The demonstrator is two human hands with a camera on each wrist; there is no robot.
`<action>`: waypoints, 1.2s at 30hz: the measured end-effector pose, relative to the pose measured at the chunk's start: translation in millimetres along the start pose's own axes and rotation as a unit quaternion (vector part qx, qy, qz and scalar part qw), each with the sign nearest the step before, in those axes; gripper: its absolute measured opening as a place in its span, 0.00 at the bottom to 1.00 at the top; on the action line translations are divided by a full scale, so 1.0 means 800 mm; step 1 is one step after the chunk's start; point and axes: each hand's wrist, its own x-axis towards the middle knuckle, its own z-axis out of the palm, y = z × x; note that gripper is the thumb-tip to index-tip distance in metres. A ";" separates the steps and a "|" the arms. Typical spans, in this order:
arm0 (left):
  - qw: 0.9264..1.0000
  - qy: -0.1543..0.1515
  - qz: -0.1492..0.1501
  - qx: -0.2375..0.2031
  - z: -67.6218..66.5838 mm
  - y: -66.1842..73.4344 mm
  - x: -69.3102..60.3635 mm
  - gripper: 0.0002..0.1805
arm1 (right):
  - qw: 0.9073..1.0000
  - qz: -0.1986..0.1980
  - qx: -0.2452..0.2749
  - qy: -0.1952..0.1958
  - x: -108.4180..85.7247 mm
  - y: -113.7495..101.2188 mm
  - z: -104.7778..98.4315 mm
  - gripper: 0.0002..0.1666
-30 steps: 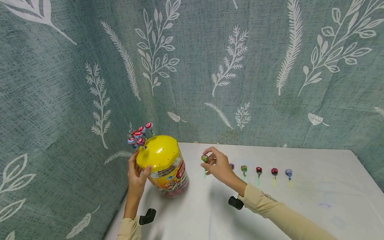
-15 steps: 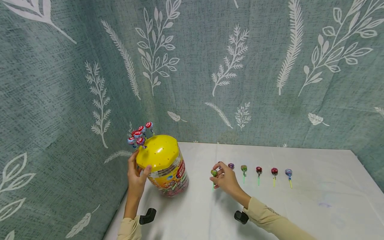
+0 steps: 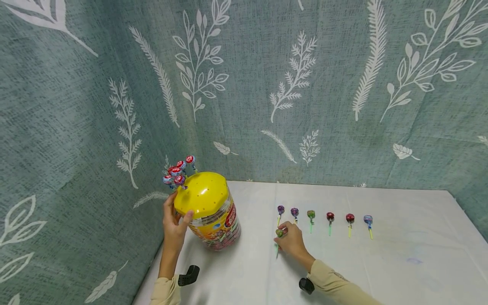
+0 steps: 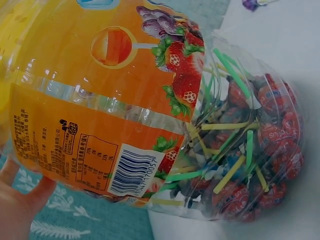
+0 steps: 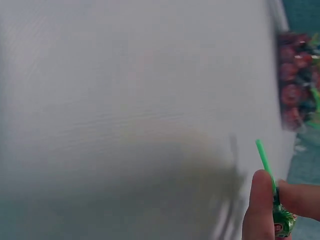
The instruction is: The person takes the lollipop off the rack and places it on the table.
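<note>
A clear plastic candy jar (image 3: 219, 228) with a yellow lid (image 3: 203, 197) stands at the left of the table. My left hand (image 3: 174, 228) grips it around the lid's edge, thumb at the front. Several red-and-blue lollipops (image 3: 176, 170) stick up from holes in the lid's far left side. In the left wrist view, more wrapped lollipops (image 4: 272, 145) fill the bottom of the jar (image 4: 90, 110). To the right, just above the table, my right hand (image 3: 294, 243) pinches a green-wrapped lollipop (image 3: 279, 233) by thumb and finger; its green stick (image 5: 262, 155) shows in the right wrist view.
Beyond the right hand, a row of lollipops lies on the white table (image 3: 404, 254): purple (image 3: 281, 209), another purple (image 3: 295, 212), green (image 3: 311, 214), two red ones, and blue (image 3: 368, 219). A leaf-patterned green cloth (image 3: 244, 84) rises behind and at the left.
My right hand has moved right and toward me with the green lollipop, away from the jar, uncovering the purple lollipops. The left hand and jar have stayed put.
</note>
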 end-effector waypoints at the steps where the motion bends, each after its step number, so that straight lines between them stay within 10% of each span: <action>1: 1.000 0.000 0.000 0.001 0.000 0.000 0.000 0.37 | 1.000 -0.006 -0.016 0.004 0.000 0.003 0.002 0.18; 24: 1.000 0.009 -0.013 0.002 -0.002 0.001 0.000 0.37 | 0.995 -0.041 -0.087 -0.002 0.007 -0.014 -0.008 0.21; 36: 1.000 0.012 -0.024 0.014 0.000 0.002 0.000 0.38 | 0.996 -0.078 0.030 -0.040 0.052 -0.101 -0.049 0.14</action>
